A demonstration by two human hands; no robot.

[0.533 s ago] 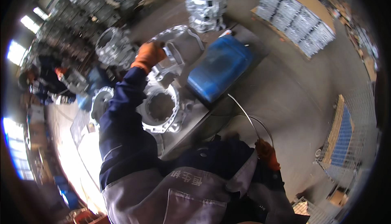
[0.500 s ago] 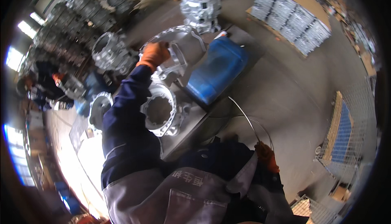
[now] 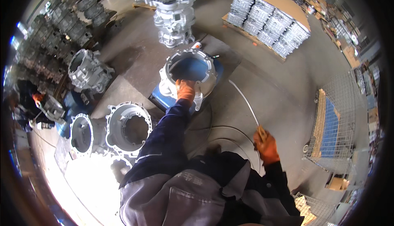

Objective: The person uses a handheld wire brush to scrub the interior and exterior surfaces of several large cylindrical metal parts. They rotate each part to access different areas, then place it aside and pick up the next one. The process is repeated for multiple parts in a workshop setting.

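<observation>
Your left grip [image 3: 185,89], curled tight on the silver housing [image 3: 206,86], now has it over, no longer beside, the blue container [image 3: 163,98] at twelve o'clock, nearer the thin wand [image 3: 245,98] your right grip [image 3: 266,147] clasps.

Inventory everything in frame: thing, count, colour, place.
Held housing: one, silver, centre
Container: one, blue, below held housing
Other loose housings: at least four, silver, left
Housing stacks: several, grey, top and upper left
Pallet load under cardboard: one, silver, upper right
Wire cages: at least two, grey, right
Boxes: several, brown, right
Wand: one, whitish, right of centre
Worktop: count unclear, grey, under housings
Co-worker: one, dark clothing, far left
Jacket: one, navy and grey, bottom
Left hand: one, orange glove, on held housing
Right hand: one, orange glove, on wand
</observation>
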